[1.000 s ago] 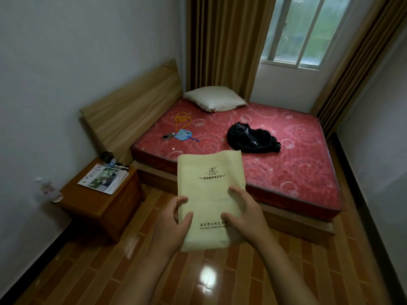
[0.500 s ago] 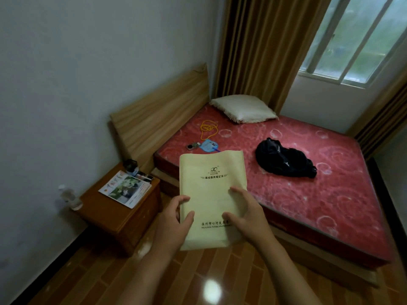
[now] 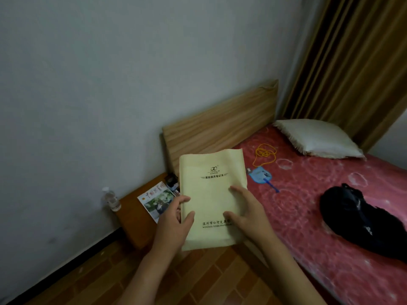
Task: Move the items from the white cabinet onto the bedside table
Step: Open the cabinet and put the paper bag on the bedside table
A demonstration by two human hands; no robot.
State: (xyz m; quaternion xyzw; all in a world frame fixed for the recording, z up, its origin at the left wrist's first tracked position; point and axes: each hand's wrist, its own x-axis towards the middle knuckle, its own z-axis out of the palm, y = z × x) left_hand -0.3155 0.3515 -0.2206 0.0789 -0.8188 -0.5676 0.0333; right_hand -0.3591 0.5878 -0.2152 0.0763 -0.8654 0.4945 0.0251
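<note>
A pale yellow notebook (image 3: 212, 199) fills the centre of the frame, held upright and facing the camera by 2 hands. The left hand (image 3: 174, 221) has its grip on the left edge, thumb on the front cover and fingers curled toward the spine. The right hand (image 3: 246, 212) lies flatter, fingers spread across the lower right of the cover with the thumb on the front; whether anything wraps behind cannot be seen. Holding it on both sides probably keeps the floppy soft cover from sagging while it is carried.

The notebook is in the air, not resting on anything, and partly hides the bedside table (image 3: 134, 216) at centre left. That table already carries a magazine (image 3: 155, 200) lying flat and a small dark object (image 3: 171, 180) near the headboard (image 3: 220, 124), so the free wood at its front looks like the likely landing spot. A plastic bottle (image 3: 111, 199) stands against the wall beside it. The white cabinet is not in view.
</note>
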